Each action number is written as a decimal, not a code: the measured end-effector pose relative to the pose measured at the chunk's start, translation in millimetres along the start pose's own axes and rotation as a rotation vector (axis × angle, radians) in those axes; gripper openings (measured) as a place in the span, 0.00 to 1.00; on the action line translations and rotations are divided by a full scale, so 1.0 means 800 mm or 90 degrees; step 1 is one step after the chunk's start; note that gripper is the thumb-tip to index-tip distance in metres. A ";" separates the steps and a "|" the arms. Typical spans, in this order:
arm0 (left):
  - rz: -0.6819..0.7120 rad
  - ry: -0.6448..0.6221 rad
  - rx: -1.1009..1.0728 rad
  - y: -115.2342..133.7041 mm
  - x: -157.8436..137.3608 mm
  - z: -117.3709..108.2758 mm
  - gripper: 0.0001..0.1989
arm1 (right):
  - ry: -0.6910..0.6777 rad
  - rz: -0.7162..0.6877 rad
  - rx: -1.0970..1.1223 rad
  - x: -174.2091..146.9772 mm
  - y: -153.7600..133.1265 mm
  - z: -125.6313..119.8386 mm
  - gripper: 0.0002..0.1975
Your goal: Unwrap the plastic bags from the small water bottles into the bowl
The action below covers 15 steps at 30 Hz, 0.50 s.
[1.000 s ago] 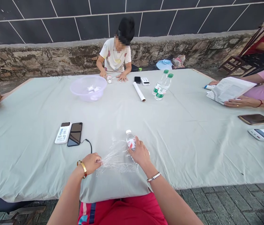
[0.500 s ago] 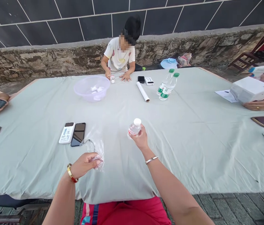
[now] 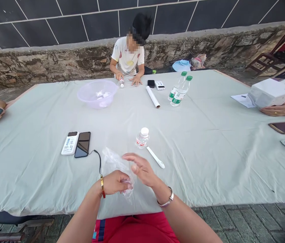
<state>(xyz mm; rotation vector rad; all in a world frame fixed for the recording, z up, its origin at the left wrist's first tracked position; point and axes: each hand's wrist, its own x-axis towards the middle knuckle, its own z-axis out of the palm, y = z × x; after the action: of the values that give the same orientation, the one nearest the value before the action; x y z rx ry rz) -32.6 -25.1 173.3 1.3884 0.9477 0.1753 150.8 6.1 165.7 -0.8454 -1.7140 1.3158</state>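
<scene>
The left hand (image 3: 117,182) pinches one crumpled piece of clear film (image 3: 114,160) between thumb and fingers. The right hand (image 3: 143,170) is spread just beside it, fingers apart; whether it touches the film I can't tell. The film's folds blur together, so its edges are hard to follow, and the left fingertips are partly lost in it.

Beyond the right hand, one small white-capped bottle (image 3: 142,137) stands upright, with one slim white tool (image 3: 155,157) slanting from near its base. Left of the film lie two things side by side, a white power bank (image 3: 69,143) and a black phone (image 3: 82,145), the phone's strap (image 3: 98,158) trailing toward the left wrist. The cloth's near edge (image 3: 122,211) runs close below both wrists; a wide stretch of cloth (image 3: 122,121) lies between the small bottle and the far things.

Over there I count one lilac bowl (image 3: 84,96), its white lumps too bunched to number, one white roll (image 3: 152,97) and two green-capped bottles (image 3: 178,96). Across, a person (image 3: 127,60) holds another little bottle (image 3: 121,83), partly covered by fingers. At the right, a white box (image 3: 271,92) hides much of its holder.
</scene>
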 end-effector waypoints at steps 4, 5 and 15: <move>0.108 -0.039 -0.185 0.008 -0.010 -0.002 0.17 | -0.295 0.112 0.215 0.013 0.007 0.022 0.40; 0.111 0.015 -0.232 0.008 -0.013 -0.006 0.18 | -0.316 0.143 0.232 0.013 0.015 0.022 0.39; -0.005 0.594 -0.601 0.002 0.008 -0.023 0.16 | -0.244 0.338 -0.112 -0.006 0.035 0.030 0.06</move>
<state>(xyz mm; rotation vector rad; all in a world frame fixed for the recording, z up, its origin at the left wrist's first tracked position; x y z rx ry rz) -39.6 -6.8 173.6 0.3648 1.3525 1.1741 133.2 -1.8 133.9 -1.2772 -2.0033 1.7858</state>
